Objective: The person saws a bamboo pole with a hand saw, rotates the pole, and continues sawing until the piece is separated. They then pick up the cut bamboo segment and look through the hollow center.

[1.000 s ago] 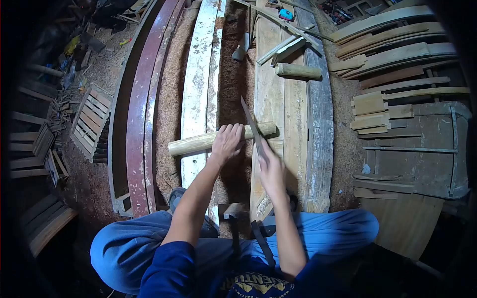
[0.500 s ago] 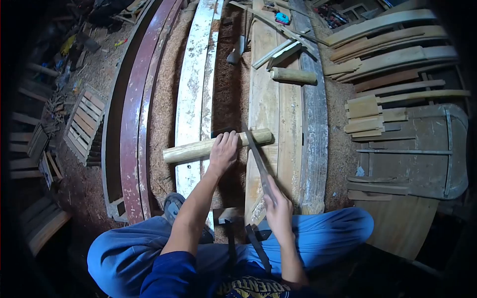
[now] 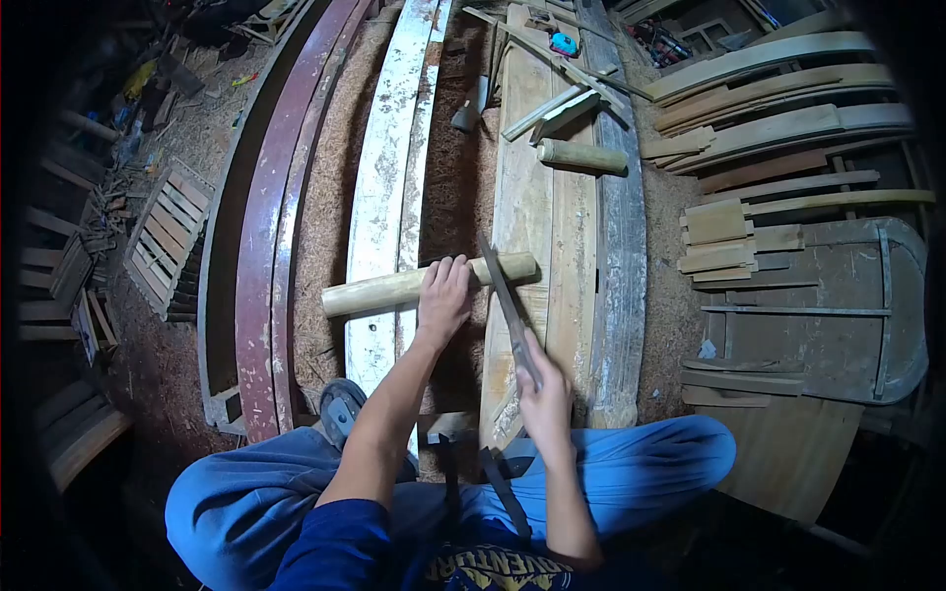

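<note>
A round wooden pole (image 3: pixel 379 292) lies crosswise over the white-painted beam and the bare plank bench. My left hand (image 3: pixel 446 293) is closed over it from above, left of the cut end section. In my right hand (image 3: pixel 545 389) is the grip of a handsaw (image 3: pixel 505 297) with a long, narrow dark blade. The blade rests across the pole near its right end and slants away from me to the left. The saw's teeth are too small to make out. A shorter cut length of pole (image 3: pixel 583 156) lies farther up the bench.
The plank bench (image 3: pixel 527 197) also carries thin wood strips (image 3: pixel 560 108) and a turquoise tape measure (image 3: pixel 564 43). Left are the white beam (image 3: pixel 379 187) and a maroon beam (image 3: pixel 261 256), with sawdust between. Stacked curved boards (image 3: pixel 778 84) and an old panel (image 3: pixel 847 305) stand right.
My right hand has pushed the saw slightly forward, away from me, across the pole. My left hand keeps its hold, and the pole stays in place.
</note>
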Demonstrator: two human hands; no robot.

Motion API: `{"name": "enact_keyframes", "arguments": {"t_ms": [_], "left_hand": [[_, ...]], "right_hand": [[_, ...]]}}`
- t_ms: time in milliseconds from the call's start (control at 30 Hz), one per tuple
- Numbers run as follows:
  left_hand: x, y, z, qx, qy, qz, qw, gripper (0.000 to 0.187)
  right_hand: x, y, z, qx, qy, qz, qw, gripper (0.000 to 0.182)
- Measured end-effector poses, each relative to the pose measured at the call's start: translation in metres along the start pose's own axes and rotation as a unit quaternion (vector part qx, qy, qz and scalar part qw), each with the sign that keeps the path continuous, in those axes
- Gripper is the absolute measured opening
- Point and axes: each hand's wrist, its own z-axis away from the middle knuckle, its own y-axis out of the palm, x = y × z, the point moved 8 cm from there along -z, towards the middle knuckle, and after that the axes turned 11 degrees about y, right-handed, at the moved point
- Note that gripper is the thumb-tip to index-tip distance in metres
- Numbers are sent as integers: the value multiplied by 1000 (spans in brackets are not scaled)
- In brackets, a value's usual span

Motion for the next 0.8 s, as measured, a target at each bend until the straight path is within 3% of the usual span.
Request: {"name": "enact_keyframes", "arguments": {"t_ms": [100, 167, 233, 333, 367, 433, 500, 567, 667, 800], "left_hand": [[6, -21, -5, -51, 5, 4, 999, 63], [16, -15, -16, 92, -51, 56, 993, 67], [28, -5, -18, 117, -70, 68, 988, 68], [34, 8, -20, 229, -54, 100, 967, 56], [32, 13, -19, 230, -54, 101, 966, 56], [17, 5, -20, 134, 9, 27, 991, 53], [12, 6, -23, 118, 26, 14, 993, 53], [13, -4, -30, 52, 22, 8, 998, 41], [30, 7, -31, 91, 4, -10, 996, 49], [36, 8, -26, 121, 9, -42, 992, 57]], "right_hand": [[24, 8, -27, 17, 6, 12, 1000, 57], [19, 17, -43, 20, -8, -26, 999, 56], [8, 19, -28, 23, -22, -24, 999, 57], [-11, 15, -2, 4, -14, -18, 1000, 60], [-10, 10, 5, 4, -13, -18, 1000, 60], [-18, 5, 14, 19, 36, -13, 999, 61], [-20, 2, 15, 10, 34, -27, 999, 61], [-23, 4, 12, 0, 32, -38, 999, 60], [-17, 23, -8, 16, 62, -46, 997, 58], [-17, 20, 3, -10, 17, -23, 1000, 55]]}}
